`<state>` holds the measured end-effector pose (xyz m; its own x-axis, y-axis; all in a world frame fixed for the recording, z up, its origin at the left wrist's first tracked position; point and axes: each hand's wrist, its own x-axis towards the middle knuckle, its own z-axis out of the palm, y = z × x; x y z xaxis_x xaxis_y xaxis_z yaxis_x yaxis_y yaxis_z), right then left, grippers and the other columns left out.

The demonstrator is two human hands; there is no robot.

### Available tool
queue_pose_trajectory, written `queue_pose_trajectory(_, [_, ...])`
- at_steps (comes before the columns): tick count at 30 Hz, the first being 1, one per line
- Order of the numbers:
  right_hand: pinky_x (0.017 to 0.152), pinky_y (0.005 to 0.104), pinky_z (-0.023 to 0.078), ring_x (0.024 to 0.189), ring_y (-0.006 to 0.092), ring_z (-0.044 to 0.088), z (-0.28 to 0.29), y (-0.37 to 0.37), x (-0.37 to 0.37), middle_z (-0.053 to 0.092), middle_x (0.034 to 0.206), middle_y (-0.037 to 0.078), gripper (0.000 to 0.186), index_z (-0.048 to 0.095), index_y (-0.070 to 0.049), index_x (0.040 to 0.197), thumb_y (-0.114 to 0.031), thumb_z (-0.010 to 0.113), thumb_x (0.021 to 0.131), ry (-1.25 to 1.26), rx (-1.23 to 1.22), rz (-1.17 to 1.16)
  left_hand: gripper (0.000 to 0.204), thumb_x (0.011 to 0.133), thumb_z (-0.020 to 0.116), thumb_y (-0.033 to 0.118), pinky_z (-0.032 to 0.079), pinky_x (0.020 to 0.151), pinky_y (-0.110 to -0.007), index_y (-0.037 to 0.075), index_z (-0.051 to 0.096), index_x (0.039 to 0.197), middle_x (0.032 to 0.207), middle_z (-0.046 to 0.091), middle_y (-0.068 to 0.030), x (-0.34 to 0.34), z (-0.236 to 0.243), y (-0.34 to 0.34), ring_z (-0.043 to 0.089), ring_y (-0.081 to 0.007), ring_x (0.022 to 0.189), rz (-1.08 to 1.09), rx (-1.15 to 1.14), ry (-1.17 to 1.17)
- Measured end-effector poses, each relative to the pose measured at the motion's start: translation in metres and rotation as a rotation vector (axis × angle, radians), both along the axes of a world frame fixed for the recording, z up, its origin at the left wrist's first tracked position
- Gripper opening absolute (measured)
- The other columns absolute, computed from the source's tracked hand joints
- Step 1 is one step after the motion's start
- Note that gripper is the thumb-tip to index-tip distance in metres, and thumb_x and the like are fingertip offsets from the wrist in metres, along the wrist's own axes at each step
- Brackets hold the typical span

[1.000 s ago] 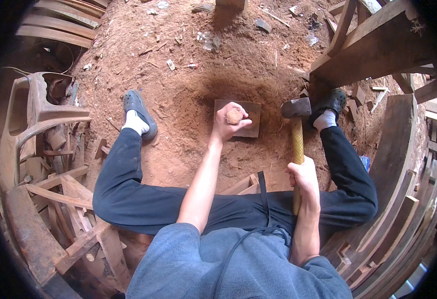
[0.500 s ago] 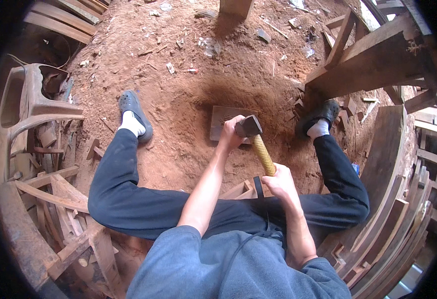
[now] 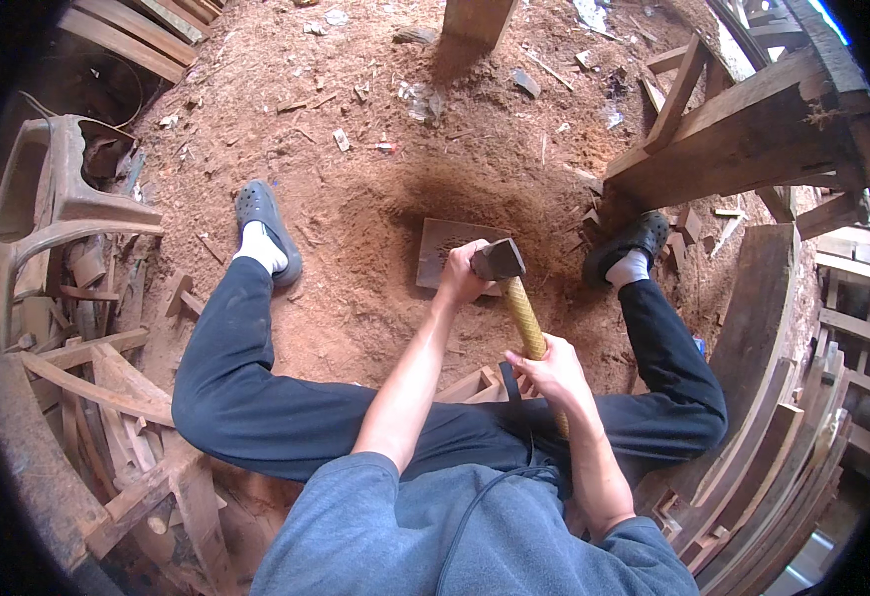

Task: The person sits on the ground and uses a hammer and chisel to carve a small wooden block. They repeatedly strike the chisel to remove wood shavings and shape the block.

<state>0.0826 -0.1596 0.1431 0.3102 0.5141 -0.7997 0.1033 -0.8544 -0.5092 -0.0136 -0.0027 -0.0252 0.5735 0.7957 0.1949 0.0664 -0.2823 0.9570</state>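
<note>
A hammer (image 3: 524,316) with a dark, blocky head and a yellow textured handle lies across the space between my knees. My right hand (image 3: 556,372) is around the lower handle, its thumb sticking out to the left. My left hand (image 3: 463,272) is closed right beside the hammer head; whatever its fingers hold is hidden from above. Beneath that hand, a square brown wooden board (image 3: 437,256) lies in a hollow of sawdust, partly covered by the hand. A dark narrow strip (image 3: 509,381) stands up near my right hand, by pieces of wood at my lap.
My feet, in dark clogs, rest wide apart on sawdust strewn with scraps. At left are a brown plastic chair (image 3: 107,214) and a wooden frame (image 3: 117,397). A heavy timber beam (image 3: 723,139) and stacked planks (image 3: 753,348) stand at right; a wooden post (image 3: 475,22) rises ahead.
The hammer head has shifted slightly right. My right hand has loosened and moved up a little, and the handle's end now shows below it. My left hand has barely moved.
</note>
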Motion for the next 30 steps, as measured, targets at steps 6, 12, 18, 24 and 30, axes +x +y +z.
queue_pose_trajectory(6, [0.049,0.0305,0.043,0.050,0.0101,0.051,0.000,0.004,0.001,0.055,0.055,0.003,0.048,0.057,-0.002,0.070,-0.044,0.079,0.073,-0.030,-0.030,0.097,0.020,0.065,0.070,0.003,0.049,0.065,-0.034,0.003,0.060,0.082,0.076,0.062,-0.0141,-0.002,-0.008,-0.006,0.063,-0.0307,0.071,0.018,-0.154,-0.010])
queue_pose_trajectory(12, [0.055,0.0326,0.044,0.056,0.0128,0.053,-0.004,0.003,-0.002,0.056,0.058,0.005,0.052,0.058,0.000,0.072,-0.048,0.079,0.071,-0.053,0.011,0.108,0.022,0.067,0.080,0.008,0.049,0.060,-0.032,0.004,0.060,0.073,0.070,0.062,-0.0051,-0.004,-0.007,-0.005,0.061,-0.0166,0.064,0.093,-0.031,-0.030])
queue_pose_trajectory(18, [0.062,0.0351,0.048,0.062,0.0185,0.058,-0.013,0.001,-0.001,0.060,0.063,0.011,0.042,0.059,0.002,0.074,-0.035,0.077,0.070,-0.160,0.049,0.110,0.015,0.067,0.065,0.003,0.050,0.065,-0.036,0.004,0.059,0.081,0.075,0.063,-0.0134,0.000,0.004,-0.005,0.064,-0.0326,0.072,0.114,-0.021,0.021])
queue_pose_trajectory(24, [0.053,0.0315,0.045,0.056,0.0143,0.056,0.007,0.001,0.007,0.057,0.061,0.006,0.019,0.058,0.000,0.073,-0.014,0.069,0.069,-0.116,-0.003,0.019,0.021,0.066,0.074,0.009,0.051,0.063,-0.036,0.004,0.059,0.080,0.074,0.063,-0.0125,0.005,0.018,-0.006,0.065,-0.0304,0.071,0.124,-0.017,0.002])
queue_pose_trajectory(30, [0.034,0.0239,0.034,0.037,0.0081,0.043,0.080,0.005,0.022,0.047,0.051,-0.001,0.022,0.050,-0.007,0.068,-0.004,0.071,0.067,-0.009,0.364,-0.178,0.027,0.064,0.080,0.013,0.049,0.063,-0.032,0.004,0.058,0.077,0.070,0.061,-0.0099,0.003,0.015,-0.008,0.060,-0.0268,0.064,0.151,-0.049,-0.041])
